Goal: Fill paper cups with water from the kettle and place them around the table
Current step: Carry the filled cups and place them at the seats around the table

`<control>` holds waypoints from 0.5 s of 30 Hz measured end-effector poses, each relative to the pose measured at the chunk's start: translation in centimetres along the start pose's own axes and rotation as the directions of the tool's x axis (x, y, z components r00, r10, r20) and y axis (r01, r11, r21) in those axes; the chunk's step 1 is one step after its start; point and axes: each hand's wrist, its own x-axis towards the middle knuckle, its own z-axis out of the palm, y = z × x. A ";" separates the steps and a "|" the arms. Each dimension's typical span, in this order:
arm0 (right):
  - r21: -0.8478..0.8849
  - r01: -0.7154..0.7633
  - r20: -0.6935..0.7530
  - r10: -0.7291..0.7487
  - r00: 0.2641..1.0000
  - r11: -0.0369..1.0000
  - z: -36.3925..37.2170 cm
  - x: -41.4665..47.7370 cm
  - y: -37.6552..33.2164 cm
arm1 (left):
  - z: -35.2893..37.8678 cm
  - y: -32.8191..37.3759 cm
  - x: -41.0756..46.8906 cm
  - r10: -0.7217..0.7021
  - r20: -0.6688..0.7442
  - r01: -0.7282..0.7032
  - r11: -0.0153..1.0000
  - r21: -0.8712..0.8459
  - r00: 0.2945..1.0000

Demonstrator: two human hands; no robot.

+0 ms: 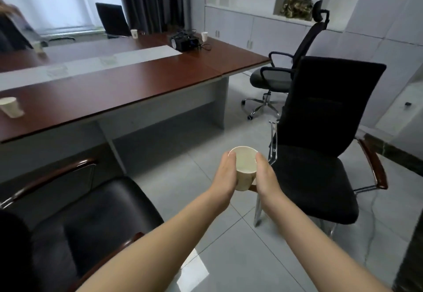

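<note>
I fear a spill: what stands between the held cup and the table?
Nothing on the straight line: the paper cup, clasped by left hand and right hand, has bare floor before the table edge. Two black chairs flank the gap.

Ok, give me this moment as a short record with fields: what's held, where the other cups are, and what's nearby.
held: paper cup clasped between left hand and right hand, above the floor
contents: some liquid visible inside
table: near-left cup; far cups and; blurred cup at far left
other items: black device with cables
seating: black chair to the right
</note>
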 end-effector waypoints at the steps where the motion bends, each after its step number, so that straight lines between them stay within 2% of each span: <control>1: 0.004 -0.014 0.019 0.014 1.000 1.000 0.4 1.1 -0.6 | 0.1 0.3 1.7 -0.007 -0.038 0.006 1.000 -0.014 0.999; 6: -0.027 -0.035 0.037 0.036 0.999 0.999 3.4 10.6 -2.9 | -1.0 2.0 11.7 -0.025 -0.164 0.023 1.000 -0.014 0.986; 15: -0.069 -0.037 0.130 0.046 0.990 0.997 11.2 29.5 -7.8 | -5.3 7.6 31.3 0.039 -0.242 -0.041 0.999 -0.003 0.969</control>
